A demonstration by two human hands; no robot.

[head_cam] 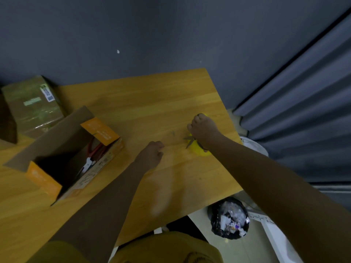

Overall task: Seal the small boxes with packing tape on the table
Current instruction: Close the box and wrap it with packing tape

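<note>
Out toward three o'clock on the table (144, 103), near its right edge, the right hand (204, 128) has its fingers curled over a yellow tape dispenser (199, 150), the yellow body showing both beyond the knuckles and under the wrist, with a small toothed metal cutter (190, 140) poking out on the side facing the other hand. The left hand (152, 152) sits just at nine o'clock of it, close but apart, fingers curled into a loose fist low over the wood; whether it pinches a tape end I cannot tell, since nothing shows between its fingers and any clear tape would be lost in this dim light. To my eye this is the fetching of the tape, or the pulling of a first length, before any sealing starts. Further out at nine o'clock stands the open orange and brown box (72, 154), flaps up, with red-handled pliers (95, 150) lying inside; it is well apart from both hands. Behind it at ten o'clock is a closed brown box (32, 105), glossy as if already taped. The next move, I judge, calls for carrying the tape across to the open box, folding its flaps down and holding them flat. Below the table's right corner stands a waste bin (229, 219).
</note>
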